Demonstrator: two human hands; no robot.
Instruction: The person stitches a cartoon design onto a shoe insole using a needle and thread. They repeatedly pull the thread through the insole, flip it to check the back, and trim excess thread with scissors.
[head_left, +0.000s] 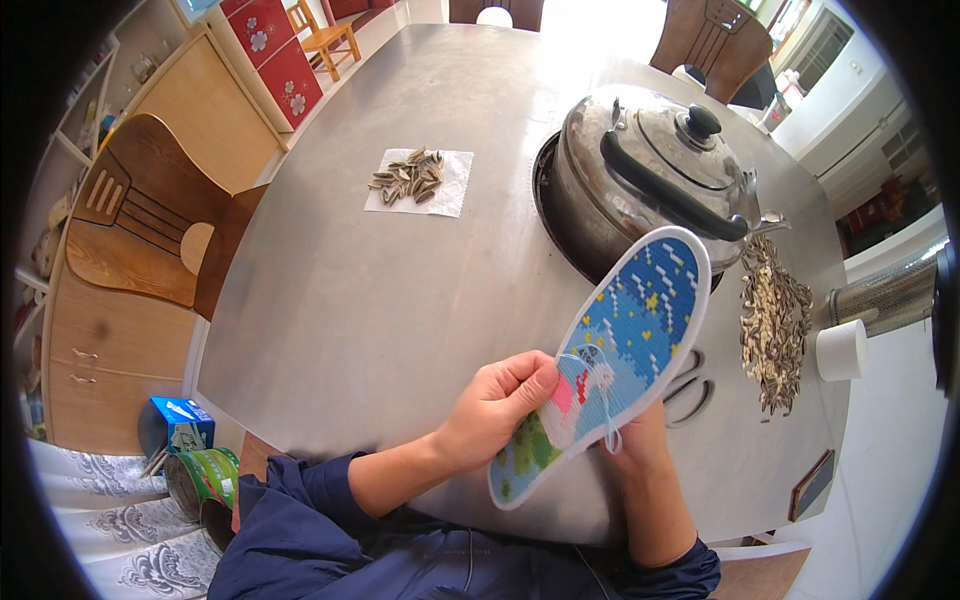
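Note:
A cross-stitch insole (637, 315) with a white bound edge is held tilted above the table's near side. Its front has blue, green, pink and yellow stitches and bears printed writing. My left hand (502, 409) pinches its left edge between thumb and fingers. Behind the lower right edge is my right hand (643, 439); its fingers are hidden by the insole, so what they hold does not show. A loose pale blue thread (613, 435) loops across the front and hangs past the lower edge. No needle can be made out. Scissors (694, 394) lie partly covered behind the insole.
A lidded steel pot (637, 165) sits in the round opening of the metal table (337, 300). Sunflower seeds (411, 178) lie on white paper (456, 187); a larger seed pile (776, 322) is right, beside a white paper roll (841, 350). A phone-like object (812, 486) rests near the right edge.

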